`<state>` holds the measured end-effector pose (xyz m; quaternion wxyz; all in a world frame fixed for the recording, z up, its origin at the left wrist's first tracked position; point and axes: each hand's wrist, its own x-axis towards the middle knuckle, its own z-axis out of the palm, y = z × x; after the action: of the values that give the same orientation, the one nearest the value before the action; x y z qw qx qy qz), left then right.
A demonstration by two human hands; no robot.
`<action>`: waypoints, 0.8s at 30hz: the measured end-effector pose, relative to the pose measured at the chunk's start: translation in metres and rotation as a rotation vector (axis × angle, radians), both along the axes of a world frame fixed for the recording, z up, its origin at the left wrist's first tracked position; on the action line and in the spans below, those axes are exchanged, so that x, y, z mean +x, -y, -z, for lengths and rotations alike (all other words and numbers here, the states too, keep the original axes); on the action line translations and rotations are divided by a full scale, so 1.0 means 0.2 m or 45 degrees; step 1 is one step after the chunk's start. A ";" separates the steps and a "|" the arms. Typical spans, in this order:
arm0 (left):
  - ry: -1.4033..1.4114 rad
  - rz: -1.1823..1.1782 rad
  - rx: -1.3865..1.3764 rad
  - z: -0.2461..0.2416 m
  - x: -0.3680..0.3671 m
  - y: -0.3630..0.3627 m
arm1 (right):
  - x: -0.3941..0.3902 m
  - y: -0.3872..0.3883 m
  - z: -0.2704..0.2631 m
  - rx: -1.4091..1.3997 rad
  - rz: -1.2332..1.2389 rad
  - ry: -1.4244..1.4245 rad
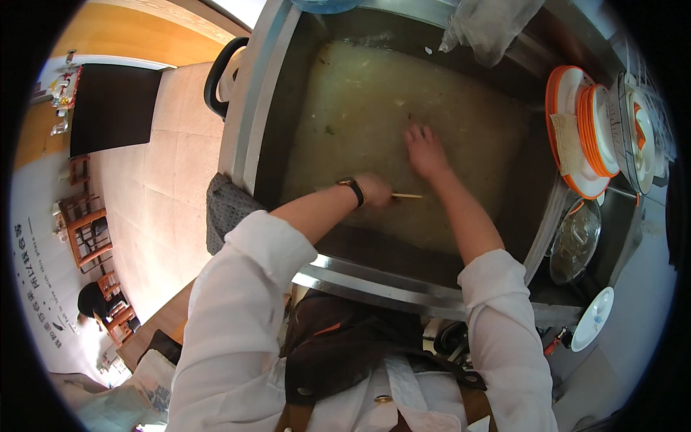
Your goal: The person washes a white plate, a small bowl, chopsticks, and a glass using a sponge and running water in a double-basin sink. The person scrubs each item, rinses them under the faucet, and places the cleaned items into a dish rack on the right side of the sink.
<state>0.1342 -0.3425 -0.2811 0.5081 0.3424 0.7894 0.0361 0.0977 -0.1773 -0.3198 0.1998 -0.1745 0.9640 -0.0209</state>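
A large metal sink [275,108] holds cloudy water with small scraps floating in it. My left hand [376,190], blurred and with a watch on its wrist, is at the near part of the basin. A thin light-coloured stick [407,195], perhaps a chopstick, sticks out to the right from its fingers. Farther in and to the right, my right hand [425,147] is at or just under the water, palm down, its fingers somewhat spread and pointing away from me. Nothing shows in that hand. The murky water hides the sink's bottom.
Stacked orange-rimmed plates [596,129] and glass dishes stand along the right side. A glass bowl [575,245] lies in a smaller basin, near a white plate [593,319]. A clear plastic bag [488,27] hangs at the far edge; a grey cloth [229,210] drapes the left rim.
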 end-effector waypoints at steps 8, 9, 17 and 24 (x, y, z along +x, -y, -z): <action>-0.100 -0.532 0.235 -0.37 -0.31 0.24 | 0.07 -0.10 0.17 -0.003 -0.324 -0.447; -0.111 -0.565 0.246 -0.39 -0.32 0.25 | 0.06 -0.10 0.19 0.002 -0.348 -0.469; -0.035 -0.728 0.340 -0.52 -0.31 0.38 | 0.06 0.02 0.14 0.100 -0.275 0.274; -0.059 -0.091 0.242 -0.51 -0.16 0.41 | -0.01 0.05 0.25 0.040 -0.252 0.427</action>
<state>0.1024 -0.4245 -0.1798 0.4533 0.3614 0.8058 0.1208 0.0957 -0.1872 -0.3695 0.3612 -0.2592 0.8956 -0.0149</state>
